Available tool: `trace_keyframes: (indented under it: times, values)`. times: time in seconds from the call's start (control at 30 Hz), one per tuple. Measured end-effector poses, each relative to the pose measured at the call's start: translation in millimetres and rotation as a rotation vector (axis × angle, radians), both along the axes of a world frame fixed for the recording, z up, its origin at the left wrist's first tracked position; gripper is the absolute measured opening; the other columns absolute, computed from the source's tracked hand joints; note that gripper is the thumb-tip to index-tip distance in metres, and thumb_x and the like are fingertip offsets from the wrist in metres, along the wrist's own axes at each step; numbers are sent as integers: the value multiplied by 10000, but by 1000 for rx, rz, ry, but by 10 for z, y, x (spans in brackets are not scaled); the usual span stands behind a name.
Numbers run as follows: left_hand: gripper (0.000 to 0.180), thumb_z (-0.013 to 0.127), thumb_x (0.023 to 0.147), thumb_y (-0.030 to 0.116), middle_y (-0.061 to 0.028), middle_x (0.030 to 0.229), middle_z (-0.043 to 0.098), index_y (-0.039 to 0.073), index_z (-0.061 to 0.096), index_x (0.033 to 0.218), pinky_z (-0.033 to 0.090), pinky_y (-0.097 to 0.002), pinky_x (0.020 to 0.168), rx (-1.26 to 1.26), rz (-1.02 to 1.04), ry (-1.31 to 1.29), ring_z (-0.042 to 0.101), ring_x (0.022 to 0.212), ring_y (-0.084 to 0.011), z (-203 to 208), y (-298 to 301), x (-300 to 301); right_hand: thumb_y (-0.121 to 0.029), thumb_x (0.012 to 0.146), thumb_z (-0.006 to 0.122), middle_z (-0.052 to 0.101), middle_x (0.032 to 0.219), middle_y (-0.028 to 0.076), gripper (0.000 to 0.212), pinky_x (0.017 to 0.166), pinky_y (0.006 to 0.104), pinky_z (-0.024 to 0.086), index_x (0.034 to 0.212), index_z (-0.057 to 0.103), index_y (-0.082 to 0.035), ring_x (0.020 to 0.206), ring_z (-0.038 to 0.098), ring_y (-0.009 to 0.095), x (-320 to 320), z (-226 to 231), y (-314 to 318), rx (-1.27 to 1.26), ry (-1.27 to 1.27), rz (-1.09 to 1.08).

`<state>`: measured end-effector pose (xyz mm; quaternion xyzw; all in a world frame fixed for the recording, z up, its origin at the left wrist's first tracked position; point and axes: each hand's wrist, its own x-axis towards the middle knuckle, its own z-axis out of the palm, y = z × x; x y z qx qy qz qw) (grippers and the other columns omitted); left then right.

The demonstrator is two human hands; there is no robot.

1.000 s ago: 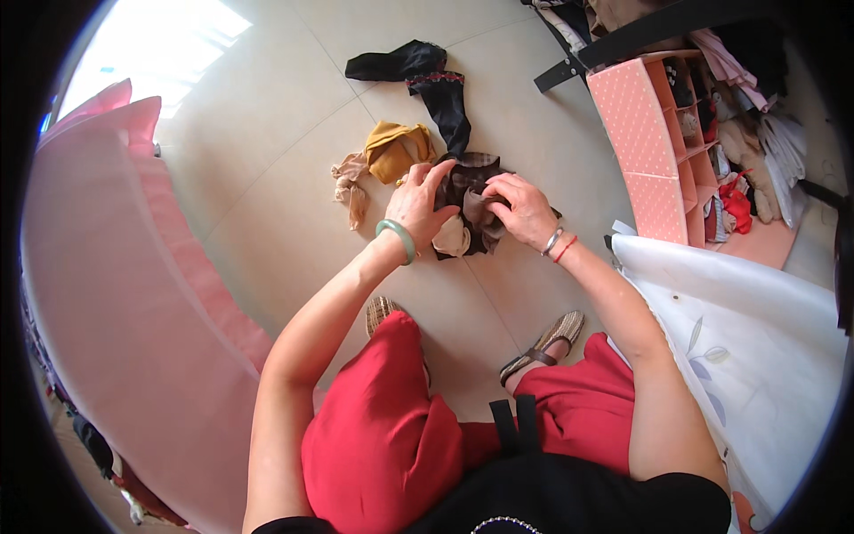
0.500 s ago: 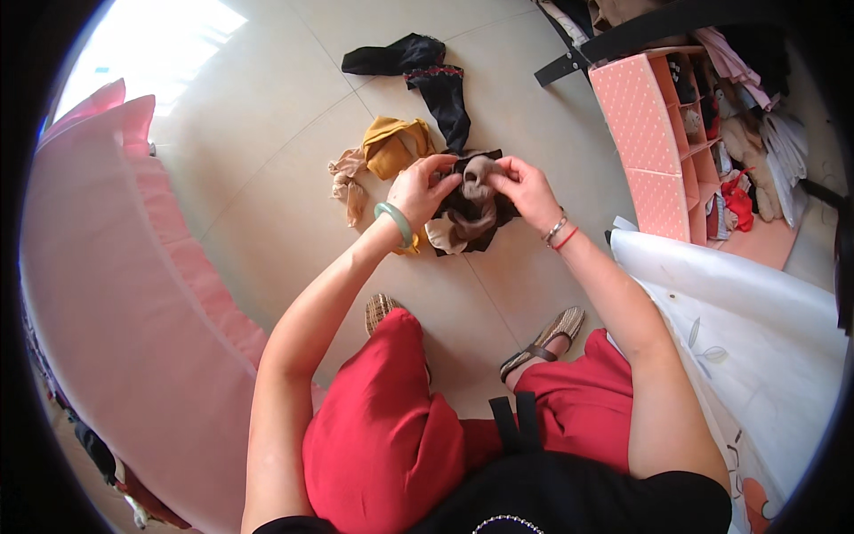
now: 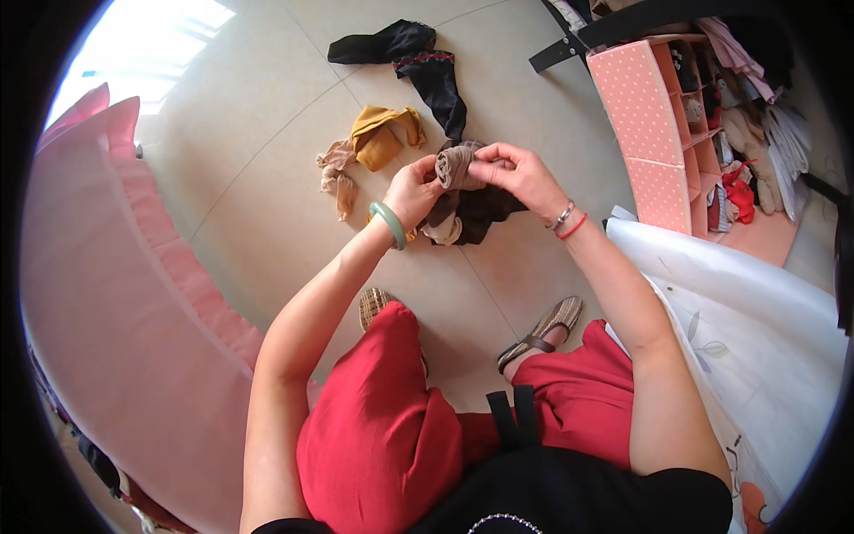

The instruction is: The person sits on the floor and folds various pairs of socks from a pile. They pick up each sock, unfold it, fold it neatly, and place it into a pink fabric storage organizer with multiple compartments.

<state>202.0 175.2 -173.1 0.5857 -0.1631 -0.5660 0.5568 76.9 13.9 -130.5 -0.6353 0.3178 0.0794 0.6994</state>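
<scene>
A grey-brown sock (image 3: 456, 165), coiled into a snug roll with its spiral end showing, is held between my two hands above the floor. My left hand (image 3: 414, 190), with a green bangle at the wrist, pinches the roll's left side. At its right side, the closed thumb and fingers of my right hand (image 3: 520, 179) grip the fabric. Beneath lies a heap of dark brown fabric (image 3: 485, 214) with a cream piece (image 3: 444, 231) at its near edge. Left of the heap rest a mustard garment (image 3: 377, 148) and a crumpled beige one (image 3: 337, 176). Farther off are black stocking-like pieces (image 3: 434, 87).
At the right stands a pink dotted organizer box (image 3: 633, 116) with open compartments full of clothing. A white printed sheet (image 3: 703, 285) lies near my right arm. Pink ruffled bedding (image 3: 133, 294) fills the left side. My shoes rest on the tiled floor (image 3: 267, 178).
The grey-brown sock, looser before, is now a compact roll turned with its spiral showing. My hands have risen slightly off the heap. The whole view has shifted a little.
</scene>
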Motion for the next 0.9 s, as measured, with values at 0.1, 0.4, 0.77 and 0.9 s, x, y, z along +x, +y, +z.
trace_keyframes:
  times: [0.1, 0.4, 0.77, 0.9]
  values:
    - [346, 655, 867, 199, -123, 1002, 685, 11, 604, 1154, 517, -325, 765, 313, -396, -582, 664, 860, -210, 87, -26, 66, -255, 863, 704, 670, 859, 18, 269, 685, 263, 509, 994, 661, -24, 746, 611, 91, 92, -174, -112, -235, -9, -113]
    - [571, 709, 821, 188, -146, 1060, 656, 59, 494, 1334, 523, -366, 809, 136, -193, -699, 667, 898, -263, -44, 35, 60, -98, 796, 651, 609, 1056, 104, 409, 805, 353, 515, 1195, 589, -160, 829, 640, 243, 630, -514, -191, -897, -71, 86]
    - [399, 717, 821, 278, -107, 851, 665, 70, 624, 1148, 503, -331, 726, 281, -213, -484, 642, 809, -217, -164, -40, 95, -310, 725, 780, 619, 1110, 51, 578, 880, 344, 480, 1224, 552, -130, 1005, 572, 209, -14, -152, -96, -709, -26, 349]
    - [297, 704, 841, 290, -39, 830, 655, 55, 663, 1018, 485, -303, 700, 71, -82, -590, 614, 779, -165, -90, -59, 56, -244, 812, 725, 641, 1065, 37, 358, 853, 316, 490, 1106, 616, -73, 975, 593, 169, -51, -315, -34, -728, -131, 272]
